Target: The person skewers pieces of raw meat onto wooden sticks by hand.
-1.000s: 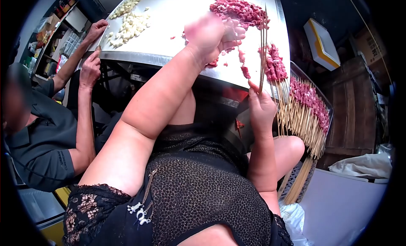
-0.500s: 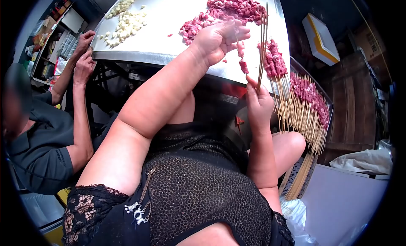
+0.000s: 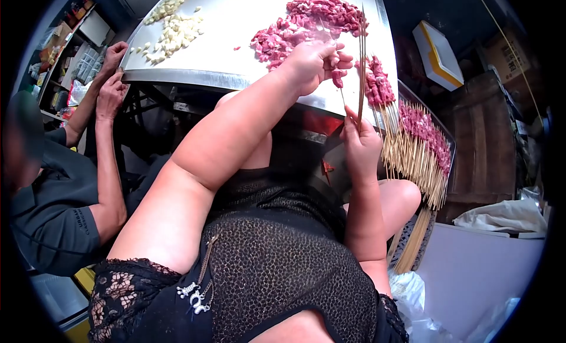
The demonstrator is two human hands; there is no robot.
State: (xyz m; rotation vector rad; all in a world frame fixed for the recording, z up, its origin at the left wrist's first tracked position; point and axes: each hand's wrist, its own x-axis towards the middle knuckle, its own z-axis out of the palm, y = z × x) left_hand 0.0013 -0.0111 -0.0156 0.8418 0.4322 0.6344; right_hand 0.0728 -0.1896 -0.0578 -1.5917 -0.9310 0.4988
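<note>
My right hand (image 3: 362,145) is closed around several bamboo skewers (image 3: 362,66), which point upward over the table's front edge. One of them leans left and carries a small piece of raw meat (image 3: 337,79). Around the meat on that skewer, the fingers of my left hand (image 3: 315,64) are curled and pressed together. Just beyond my left hand lies a pile of cut raw meat (image 3: 323,15) on the white table (image 3: 227,48). Finished meat skewers (image 3: 379,86) rest at the table's right edge, close to my right hand.
Pale peeled cloves or chunks (image 3: 171,33) are spread at the table's left. A tray of many meat skewers (image 3: 425,142) stands at the right, above a bundle of bare sticks (image 3: 414,243). Another person's hands (image 3: 111,83) are at the table's left corner. A white foam box (image 3: 436,57) stands behind.
My left hand has closed from open fingers to a grip on the meat on the skewer, and has come slightly down and right. My right hand stays in nearly the same place.
</note>
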